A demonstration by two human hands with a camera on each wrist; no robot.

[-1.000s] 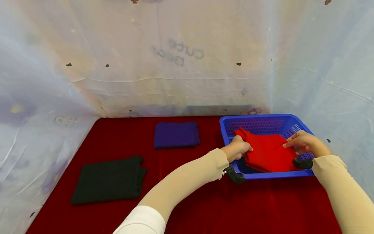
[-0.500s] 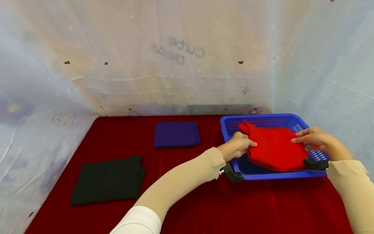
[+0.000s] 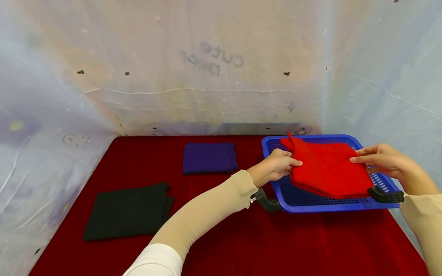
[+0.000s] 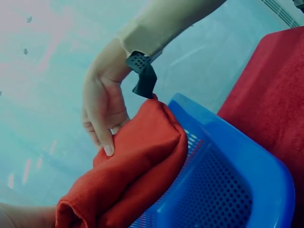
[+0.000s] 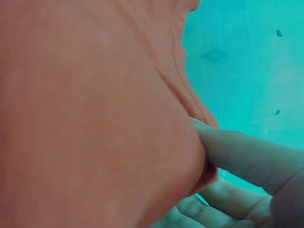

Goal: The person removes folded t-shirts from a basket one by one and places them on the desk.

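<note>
A folded red cloth [image 3: 328, 168] hangs between both hands above a blue plastic basket [image 3: 321, 209]. My left hand [image 3: 276, 165] pinches its left side, thumb on top and the other fingers underneath. At the opposite side my right hand [image 3: 388, 161] pinches the edge, with its thumb [image 5: 247, 154] pressing on the top layer in the right wrist view. Seen from the left wrist, the folded layers of the red cloth [image 4: 137, 166] stand over the rim of the basket [image 4: 266, 175]. The basket's floor is partly hidden beneath the cloth.
A folded purple cloth [image 3: 208, 158] lies left of the basket, near the back wall. Nearer and further left is a folded dark green cloth [image 3: 127, 211]. Both rest on the dark red table cover [image 3: 235, 245]. Pale sheeting [image 3: 193, 103] encloses the back and sides.
Both hands have raised the red cloth from low inside the basket to above it. The right hand has moved rightward and up. The purple and green cloths have stayed in place.
</note>
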